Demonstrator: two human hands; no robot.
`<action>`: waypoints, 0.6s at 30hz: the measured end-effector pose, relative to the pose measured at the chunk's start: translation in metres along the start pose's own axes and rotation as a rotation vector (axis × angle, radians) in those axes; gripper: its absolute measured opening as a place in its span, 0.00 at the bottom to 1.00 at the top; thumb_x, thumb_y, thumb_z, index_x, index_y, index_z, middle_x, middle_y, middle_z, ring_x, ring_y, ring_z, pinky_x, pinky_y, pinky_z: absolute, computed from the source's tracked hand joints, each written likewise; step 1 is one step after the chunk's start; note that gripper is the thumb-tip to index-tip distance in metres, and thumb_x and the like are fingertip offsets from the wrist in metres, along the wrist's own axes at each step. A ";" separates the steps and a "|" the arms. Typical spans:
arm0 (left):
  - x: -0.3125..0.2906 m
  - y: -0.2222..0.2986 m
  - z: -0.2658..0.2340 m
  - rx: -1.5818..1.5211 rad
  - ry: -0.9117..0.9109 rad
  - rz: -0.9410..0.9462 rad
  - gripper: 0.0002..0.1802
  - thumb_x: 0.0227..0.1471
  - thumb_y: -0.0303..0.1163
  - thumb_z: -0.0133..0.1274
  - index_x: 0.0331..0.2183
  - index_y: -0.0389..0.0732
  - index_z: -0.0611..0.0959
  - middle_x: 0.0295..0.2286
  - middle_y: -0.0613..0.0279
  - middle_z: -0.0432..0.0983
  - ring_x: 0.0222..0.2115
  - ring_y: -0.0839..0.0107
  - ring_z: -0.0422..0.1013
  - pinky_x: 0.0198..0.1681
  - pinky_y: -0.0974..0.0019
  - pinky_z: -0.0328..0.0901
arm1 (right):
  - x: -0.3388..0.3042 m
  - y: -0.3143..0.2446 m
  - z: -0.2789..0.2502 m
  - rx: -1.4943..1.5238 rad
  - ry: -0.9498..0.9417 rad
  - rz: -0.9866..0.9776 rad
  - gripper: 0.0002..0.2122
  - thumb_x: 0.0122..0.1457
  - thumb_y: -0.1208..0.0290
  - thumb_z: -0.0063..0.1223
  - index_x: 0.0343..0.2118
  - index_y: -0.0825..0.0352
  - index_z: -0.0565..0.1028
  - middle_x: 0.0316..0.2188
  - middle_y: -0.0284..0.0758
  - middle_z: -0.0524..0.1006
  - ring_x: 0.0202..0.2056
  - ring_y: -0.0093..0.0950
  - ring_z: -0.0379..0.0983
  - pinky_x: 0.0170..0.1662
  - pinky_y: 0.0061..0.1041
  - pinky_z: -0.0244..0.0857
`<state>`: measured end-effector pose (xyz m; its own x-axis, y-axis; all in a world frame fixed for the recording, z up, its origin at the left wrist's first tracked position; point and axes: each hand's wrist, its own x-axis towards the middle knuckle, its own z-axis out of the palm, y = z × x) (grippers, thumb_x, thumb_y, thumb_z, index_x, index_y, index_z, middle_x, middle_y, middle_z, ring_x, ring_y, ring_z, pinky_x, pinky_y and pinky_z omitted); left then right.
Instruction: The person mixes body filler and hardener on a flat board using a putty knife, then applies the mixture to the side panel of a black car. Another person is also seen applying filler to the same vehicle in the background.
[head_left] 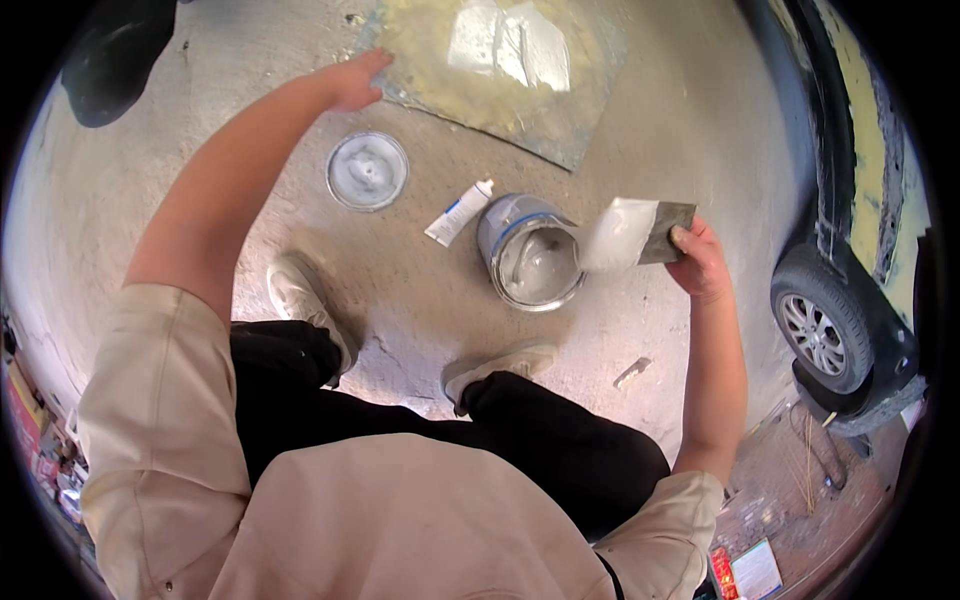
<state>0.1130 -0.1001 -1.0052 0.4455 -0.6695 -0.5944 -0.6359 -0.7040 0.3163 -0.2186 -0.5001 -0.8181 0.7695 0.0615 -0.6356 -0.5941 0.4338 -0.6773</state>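
Observation:
My right hand (703,258) is closed round the dark end of a flat putty scraper (660,235). Its broad blade carries a thick coat of whitish putty and reaches to the rim of an open metal can (515,222). The can leans toward me, with grey-white putty (543,265) inside. Stretched out to the far left, my left hand (355,82) has its thumb and fingers apart at the left edge of a flat board (590,120). Whether it touches the board I cannot tell. Large white putty smears (510,45) lie on the board, which is stained yellowish.
A white tube (460,212) lies left of the can, and a putty-smeared round lid (368,171) lies farther left. My shoes (500,368) stand on the concrete floor nearby. To the right is a car with its wheel (820,322). A dark object (118,60) shows at the upper left.

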 end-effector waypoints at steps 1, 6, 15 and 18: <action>0.001 0.003 -0.002 0.001 -0.003 0.001 0.39 0.50 0.33 0.48 0.61 0.42 0.53 0.62 0.50 0.42 0.63 0.57 0.45 0.63 0.62 0.46 | 0.009 -0.011 0.002 -0.014 0.007 -0.031 0.17 0.54 0.69 0.55 0.46 0.69 0.72 0.43 0.35 0.76 0.44 0.29 0.73 0.51 0.31 0.63; 0.000 0.004 -0.002 -0.043 0.007 0.005 0.39 0.50 0.34 0.48 0.61 0.41 0.53 0.63 0.50 0.42 0.63 0.58 0.44 0.64 0.61 0.46 | 0.101 -0.051 0.010 -0.059 0.108 -0.166 0.13 0.57 0.69 0.52 0.43 0.69 0.73 0.42 0.34 0.76 0.44 0.28 0.71 0.49 0.28 0.63; -0.008 0.009 -0.014 -0.034 -0.050 -0.027 0.40 0.51 0.36 0.46 0.62 0.44 0.50 0.63 0.54 0.40 0.63 0.60 0.44 0.63 0.61 0.49 | 0.258 -0.046 0.106 -1.555 0.434 -0.378 0.14 0.56 0.76 0.44 0.46 0.68 0.72 0.40 0.40 0.76 0.43 0.38 0.70 0.44 0.30 0.67; -0.010 0.008 -0.016 -0.040 -0.063 -0.053 0.40 0.51 0.36 0.45 0.62 0.45 0.49 0.63 0.55 0.40 0.63 0.61 0.44 0.63 0.61 0.49 | 0.289 0.010 0.109 -1.868 0.331 -0.696 0.19 0.53 0.77 0.44 0.50 0.67 0.70 0.43 0.41 0.75 0.43 0.39 0.70 0.43 0.32 0.69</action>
<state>0.1136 -0.1030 -0.9848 0.4365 -0.6158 -0.6559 -0.5866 -0.7476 0.3115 0.0235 -0.3805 -0.9683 0.9947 0.0978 -0.0307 0.0931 -0.9873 -0.1291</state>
